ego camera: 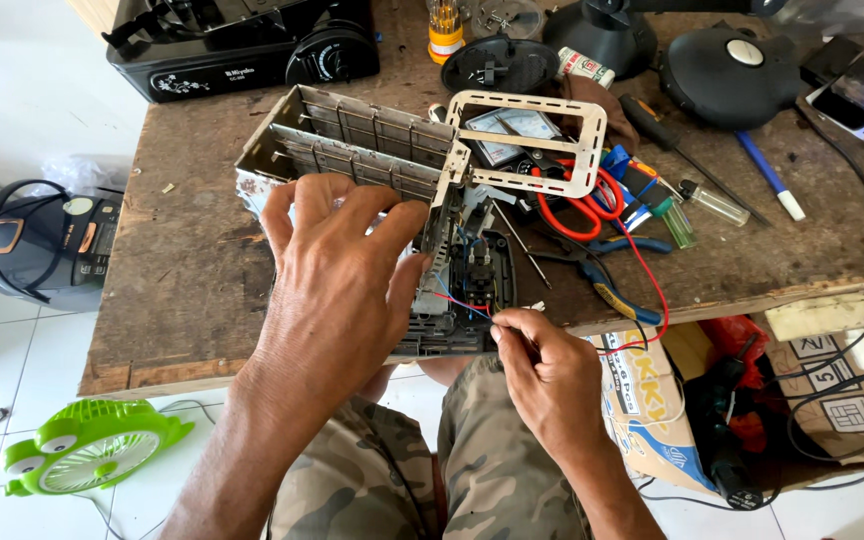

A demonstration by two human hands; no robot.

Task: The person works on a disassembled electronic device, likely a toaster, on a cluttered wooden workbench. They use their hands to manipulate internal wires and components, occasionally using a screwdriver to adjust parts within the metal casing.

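A stripped-down toaster chassis [367, 140] of bare metal lies on its side on a worn wooden workbench [187, 280]. My left hand [337, 280] spreads over its near end, fingers pressing on the frame. My right hand [547, 365] pinches thin red and blue wires [460, 300] at the black control board [477, 285] at the toaster's front edge. A cream plastic frame [527, 140] leans off the chassis top.
Red-handled scissors [577, 215], blue pliers [607, 290], screwdrivers [667, 135], an analog meter [502, 135] and a red probe lead clutter the bench's right. A black stove [242, 45] sits at back left. A green fan [87, 445] and cardboard boxes [842, 400] stand on the floor.
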